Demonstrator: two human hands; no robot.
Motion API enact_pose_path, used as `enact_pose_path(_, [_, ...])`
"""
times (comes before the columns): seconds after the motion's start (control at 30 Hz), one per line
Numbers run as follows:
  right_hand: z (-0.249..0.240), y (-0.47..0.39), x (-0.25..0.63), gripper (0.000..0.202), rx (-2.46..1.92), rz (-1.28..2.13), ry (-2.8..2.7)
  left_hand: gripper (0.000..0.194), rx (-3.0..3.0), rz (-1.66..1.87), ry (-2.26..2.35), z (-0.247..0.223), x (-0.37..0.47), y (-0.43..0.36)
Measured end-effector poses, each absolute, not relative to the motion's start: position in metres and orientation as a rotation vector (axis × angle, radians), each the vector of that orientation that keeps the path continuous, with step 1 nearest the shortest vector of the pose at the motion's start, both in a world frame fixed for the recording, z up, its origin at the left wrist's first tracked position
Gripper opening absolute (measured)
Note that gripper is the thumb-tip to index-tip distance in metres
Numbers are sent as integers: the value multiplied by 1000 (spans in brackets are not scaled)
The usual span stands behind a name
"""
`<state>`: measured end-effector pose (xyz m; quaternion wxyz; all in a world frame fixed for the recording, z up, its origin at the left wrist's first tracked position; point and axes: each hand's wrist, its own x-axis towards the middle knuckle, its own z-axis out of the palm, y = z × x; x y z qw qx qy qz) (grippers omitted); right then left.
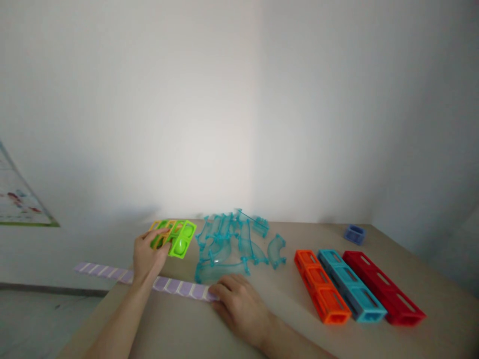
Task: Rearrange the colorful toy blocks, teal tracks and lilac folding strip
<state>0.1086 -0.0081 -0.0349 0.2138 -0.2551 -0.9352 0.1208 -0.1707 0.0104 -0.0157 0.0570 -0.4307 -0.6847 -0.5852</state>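
At the table's back left, my left hand [151,254] has its fingers and thumb closed around a block of green and yellow plastic frames [181,240]. Part of that block is covered by the fingers. A long lilac segmented strip [175,287] runs beneath my left wrist, and its left end sticks out past the table edge. My right hand [239,306] rests on the table with thumb and fingers closed on the strip's right end. Between and beyond the hands lie several clear teal track pieces [220,271], some straight and some curved.
On the right lie three rows of joined hollow blocks: orange [318,279], light blue [350,284] and red [383,286]. A small dark blue block [355,234] sits near the back right corner of the table [277,304]. A wall stands behind.
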Motion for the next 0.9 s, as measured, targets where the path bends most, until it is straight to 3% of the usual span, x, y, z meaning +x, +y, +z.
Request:
enact_pose_path(0.27, [-30,-11,113,36,-689,487,-2506,39,-1436,-1719,-1641,-8,-145,-2])
enact_pose_path(0.43, [-38,-15,114,80,-671,789,-2011,54,-1668,-1507,-1203,5,-110,-17])
enact_pose_path(0.5, [-38,-19,115,87,-617,949,-1758,62,-1779,-1479,-1078,5,-92,-23])
enact_pose_path(0.7, [-24,-29,134,53,-649,1375,-1365,75,-2165,-1410,-899,-12,-51,-36])
enact_pose_path(0.9, [-32,-30,140,48,-673,1385,-1191,78,-2175,-1458,-1278,-13,-33,-38])
